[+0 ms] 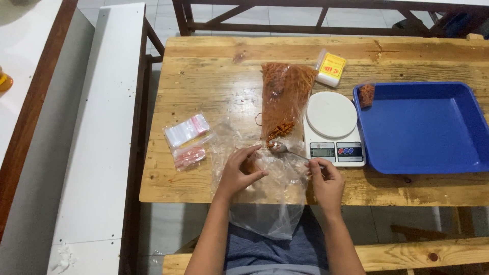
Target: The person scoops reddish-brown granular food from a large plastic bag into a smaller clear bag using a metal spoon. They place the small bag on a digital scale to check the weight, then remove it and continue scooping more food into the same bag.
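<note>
My left hand (239,172) pinches a small clear plastic bag (253,164) open on the wooden table (214,86). My right hand (325,179) holds the handle of a metal spoon (283,148), whose bowl rests at the mouth of a large clear bag of orange-red shredded snack (284,97). Some of the snack lies spilled at that bag's opening. A big empty clear plastic sheet or bag (265,203) spreads under both hands and hangs over the table's near edge.
A white kitchen scale (332,127) stands right of the spoon. A blue tray (428,127) at the right holds one small filled packet (366,94). Stacks of small zip bags (187,140) lie at the left. A yellow and white box (330,67) sits behind the scale.
</note>
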